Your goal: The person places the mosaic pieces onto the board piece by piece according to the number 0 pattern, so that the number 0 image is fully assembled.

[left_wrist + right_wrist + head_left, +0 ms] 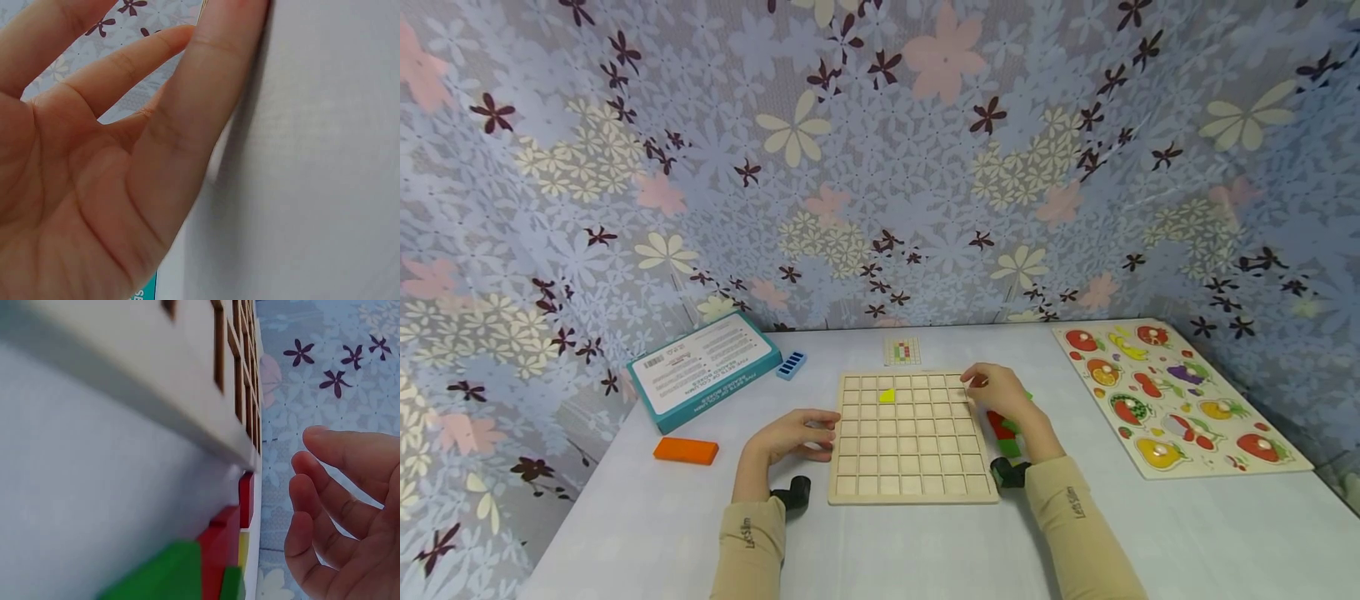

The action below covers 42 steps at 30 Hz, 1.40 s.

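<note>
A wooden grid board [910,467] lies flat in the middle of the white table [647,533]. One yellow piece [887,396] sits in a cell near its far edge. My left hand [793,435] rests on the table with straight fingers touching the board's left edge; the left wrist view shows its palm [94,187] holding nothing. My right hand [1000,396] hovers at the board's far right corner, fingers relaxed and holding nothing [350,506]. Red pieces [998,425] and green pieces [1009,448] lie just right of the board, under that hand; they also show as red pieces [225,537] and green pieces [162,575].
A teal box [703,371], a small blue piece [791,365] and an orange block [686,451] lie to the left. A small pattern card [902,351] sits behind the board. A fruit peg puzzle [1176,396] lies at the right. Floral cloth walls close in the table.
</note>
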Motion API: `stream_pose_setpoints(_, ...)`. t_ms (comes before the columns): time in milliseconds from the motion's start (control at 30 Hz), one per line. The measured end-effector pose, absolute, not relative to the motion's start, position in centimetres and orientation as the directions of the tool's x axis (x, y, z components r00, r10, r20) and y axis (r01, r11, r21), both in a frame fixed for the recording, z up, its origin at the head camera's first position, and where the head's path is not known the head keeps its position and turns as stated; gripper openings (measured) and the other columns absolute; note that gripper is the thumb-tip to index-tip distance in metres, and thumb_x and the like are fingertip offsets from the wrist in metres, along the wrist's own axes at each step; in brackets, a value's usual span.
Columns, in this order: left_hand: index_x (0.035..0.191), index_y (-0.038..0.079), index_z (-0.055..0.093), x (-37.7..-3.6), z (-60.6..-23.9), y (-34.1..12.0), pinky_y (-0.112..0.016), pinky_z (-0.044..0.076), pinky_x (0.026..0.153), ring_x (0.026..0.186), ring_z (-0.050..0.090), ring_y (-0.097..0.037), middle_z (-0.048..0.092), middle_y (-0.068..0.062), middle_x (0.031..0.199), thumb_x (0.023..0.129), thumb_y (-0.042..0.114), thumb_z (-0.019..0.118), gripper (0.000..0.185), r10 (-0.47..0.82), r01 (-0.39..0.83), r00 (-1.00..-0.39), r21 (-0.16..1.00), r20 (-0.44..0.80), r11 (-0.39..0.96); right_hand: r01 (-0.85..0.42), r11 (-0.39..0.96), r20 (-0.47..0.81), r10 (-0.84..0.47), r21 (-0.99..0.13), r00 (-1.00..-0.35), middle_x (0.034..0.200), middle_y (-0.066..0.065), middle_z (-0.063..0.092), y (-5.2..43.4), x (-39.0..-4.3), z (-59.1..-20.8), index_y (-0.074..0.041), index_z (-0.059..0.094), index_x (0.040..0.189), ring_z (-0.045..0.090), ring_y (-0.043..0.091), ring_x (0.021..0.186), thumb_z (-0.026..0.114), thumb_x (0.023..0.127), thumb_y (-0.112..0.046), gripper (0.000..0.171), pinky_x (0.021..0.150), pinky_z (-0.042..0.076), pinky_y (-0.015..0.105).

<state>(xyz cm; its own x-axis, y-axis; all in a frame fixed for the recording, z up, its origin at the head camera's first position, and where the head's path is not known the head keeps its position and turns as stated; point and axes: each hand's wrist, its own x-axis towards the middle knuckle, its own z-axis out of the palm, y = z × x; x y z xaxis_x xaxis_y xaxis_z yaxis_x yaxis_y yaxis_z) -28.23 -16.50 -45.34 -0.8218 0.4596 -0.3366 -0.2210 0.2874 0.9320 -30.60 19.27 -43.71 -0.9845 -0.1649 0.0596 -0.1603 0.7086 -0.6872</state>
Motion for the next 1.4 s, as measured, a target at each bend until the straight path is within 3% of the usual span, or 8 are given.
stream_pose_setpoints(367, 0.132, -0.006, 0.044, -27.9, -45.3, -16.6, -0.036, 0.056, 0.079, 0.084, 0.06, -0.02, 0.046, -0.02, 0.12, 0.085, 0.009, 0.061, 0.052, 0.459, -0.217, -0.824, 0.933, -0.332, 0.287, -0.123, 0.716, 0.039, -0.132, -0.687, -0.99, 0.088, 0.012, 0.06, 20.5, -30.8, -44.0, 0.0, 0.064, 0.101, 0.054, 0.023, 0.078, 0.061, 0.083, -0.004, 0.019, 0.057, 0.047, 0.028)
stream_pose_setpoints(533, 0.132, -0.006, 0.044, -27.9, -45.3, -16.6, -0.037, 0.056, 0.079, 0.083, 0.061, -0.02, 0.047, -0.021, 0.12, 0.085, 0.009, 0.061, 0.052, 0.46, -0.217, -0.824, 0.934, -0.332, 0.285, -0.056, 0.726, -0.022, -0.098, -0.685, -0.995, 0.098, 0.016, 0.059, 20.9, -30.9, -44.0, -0.001, 0.063, 0.103, 0.053, 0.024, 0.08, 0.059, 0.082, -0.002, 0.021, 0.058, 0.048, 0.028)
stream_pose_setpoints(733, 0.132, -0.007, 0.044, -28.0, -45.3, -16.6, -0.037, 0.056, 0.08, 0.085, 0.06, -0.02, 0.047, -0.021, 0.12, 0.086, 0.009, 0.061, 0.052, 0.47, -0.217, -0.819, 0.936, -0.329, 0.276, -0.016, 0.743, -0.063, -0.078, -0.669, -0.995, 0.104, 0.02, 0.054, 21.5, -31.1, -44.3, -0.001, 0.062, 0.105, 0.052, 0.021, 0.068, 0.057, 0.079, 0.0, 0.026, 0.054, 0.047, 0.027)
stream_pose_setpoints(967, 0.133, -0.006, 0.044, -28.0, -45.3, -16.7, -0.037, 0.056, 0.08, 0.086, 0.06, -0.02, 0.047, -0.02, 0.119, 0.086, 0.01, 0.061, 0.052, 0.473, -0.215, -0.818, 0.936, -0.328, 0.278, -0.029, 0.818, -0.078, -0.09, -0.575, -0.993, 0.1, 0.018, 0.057, 22.1, -31.7, -44.6, -0.002, 0.063, 0.103, 0.051, 0.023, 0.074, 0.06, 0.073, 0.002, 0.03, 0.061, 0.047, 0.03)
stream_pose_setpoints(1400, 0.133, -0.005, 0.044, -28.2, -45.1, -16.5, -0.037, 0.056, 0.08, 0.086, 0.061, -0.02, 0.047, -0.02, 0.119, 0.086, 0.006, 0.06, 0.051, 0.466, -0.231, -0.817, 0.933, -0.341, 0.277, -0.022, 0.855, -0.125, -0.101, -0.519, -0.987, 0.09, 0.014, 0.057, 22.2, -32.1, -44.4, -0.002, 0.062, 0.105, 0.051, 0.023, 0.071, 0.063, 0.073, 0.001, 0.031, 0.059, 0.046, 0.03)
